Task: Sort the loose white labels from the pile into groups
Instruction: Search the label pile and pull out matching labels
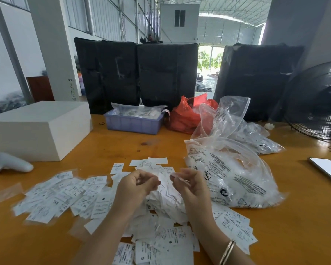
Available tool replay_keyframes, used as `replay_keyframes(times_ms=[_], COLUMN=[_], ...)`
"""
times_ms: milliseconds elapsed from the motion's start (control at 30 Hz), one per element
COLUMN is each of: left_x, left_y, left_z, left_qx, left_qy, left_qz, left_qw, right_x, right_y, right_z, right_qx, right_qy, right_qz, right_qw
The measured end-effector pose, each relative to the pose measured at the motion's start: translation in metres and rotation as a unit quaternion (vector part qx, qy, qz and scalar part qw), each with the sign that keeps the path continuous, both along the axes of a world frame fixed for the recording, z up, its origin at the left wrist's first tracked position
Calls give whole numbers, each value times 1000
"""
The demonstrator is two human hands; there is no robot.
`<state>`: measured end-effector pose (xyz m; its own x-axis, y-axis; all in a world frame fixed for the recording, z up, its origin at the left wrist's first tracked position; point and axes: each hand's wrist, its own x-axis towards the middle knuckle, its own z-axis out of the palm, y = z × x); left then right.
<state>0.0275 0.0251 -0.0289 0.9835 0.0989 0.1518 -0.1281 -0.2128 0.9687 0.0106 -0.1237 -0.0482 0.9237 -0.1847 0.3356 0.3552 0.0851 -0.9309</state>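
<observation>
Warehouse bay; orange table (294, 236) w/ scattered labels (52, 197).

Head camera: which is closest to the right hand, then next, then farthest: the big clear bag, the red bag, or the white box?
From the right hand:
1. Big clear bag, just to its right.
2. Red bag, farther back.
3. White box, far left.
</observation>
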Motion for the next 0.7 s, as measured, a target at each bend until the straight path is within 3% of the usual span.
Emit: replay_keyframes(times_ms=[100, 367, 500, 700], left_x=[0, 0, -1, -2], left_y=[0, 0, 0, -2], left_z=[0, -1, -1, -4], left_qx=[-1, 3, 9, 88], left_qy=[0, -5, -9, -35], left_qz=[-11, -50, -45, -86], left_qw=[1000, 999, 999, 992], right_x=[-1, -3, -7, -8], right_y=[-1, 0, 0, 1], right_z=[0, 4, 7, 10], right_qx=[-60, 57, 54, 59], right_qy=[5, 46, 48, 61], right_qz=[-25, 2, 11, 6], right_qw=[998, 997, 997, 996])
